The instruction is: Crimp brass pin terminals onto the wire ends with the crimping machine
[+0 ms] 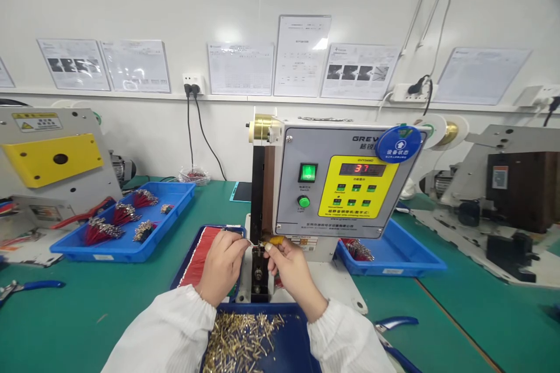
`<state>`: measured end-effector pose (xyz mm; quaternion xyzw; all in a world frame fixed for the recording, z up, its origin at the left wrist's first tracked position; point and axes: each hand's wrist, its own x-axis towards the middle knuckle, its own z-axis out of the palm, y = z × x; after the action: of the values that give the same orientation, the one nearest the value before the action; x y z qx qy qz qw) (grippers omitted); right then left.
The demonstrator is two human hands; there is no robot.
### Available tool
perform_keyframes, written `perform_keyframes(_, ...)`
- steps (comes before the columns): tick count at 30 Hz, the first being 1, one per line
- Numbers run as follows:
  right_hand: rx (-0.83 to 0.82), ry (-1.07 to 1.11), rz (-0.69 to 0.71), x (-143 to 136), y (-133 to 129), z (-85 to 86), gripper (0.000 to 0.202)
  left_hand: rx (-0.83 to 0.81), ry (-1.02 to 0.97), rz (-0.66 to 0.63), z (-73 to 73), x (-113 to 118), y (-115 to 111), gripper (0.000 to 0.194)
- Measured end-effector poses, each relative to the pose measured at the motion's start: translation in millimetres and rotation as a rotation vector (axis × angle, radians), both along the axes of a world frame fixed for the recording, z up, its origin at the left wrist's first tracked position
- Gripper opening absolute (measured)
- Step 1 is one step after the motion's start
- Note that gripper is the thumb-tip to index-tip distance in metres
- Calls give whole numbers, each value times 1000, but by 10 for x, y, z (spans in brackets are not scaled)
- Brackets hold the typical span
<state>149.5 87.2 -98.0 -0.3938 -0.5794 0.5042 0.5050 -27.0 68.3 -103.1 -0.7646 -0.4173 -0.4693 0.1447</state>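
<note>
Green tabletop [109, 303] wide beneath us, and here's the grey crimping machine [306, 186], "GREW" up top, red 37 glowing on yellow; below, a smooth blue tray [291, 341] of slim brass-coloured pins [238, 338]! My left hand [223, 262] closes narrowly on a thin wire [251, 244], right at the crimping spot, and my right hand [289, 262] meets it, pinching a small part [263, 246] too tiny to identify
</note>
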Motion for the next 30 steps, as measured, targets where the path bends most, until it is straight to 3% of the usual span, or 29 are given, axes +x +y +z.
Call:
perform_keyframes(24,-6,-34,-23,-12,-12,-9,37,-27,28,-5,-2,8,-5,17)
perform_keyframes(30,68,-92,-92,-45,-28,-69,36,-24,9,17,-5,8,-8,16)
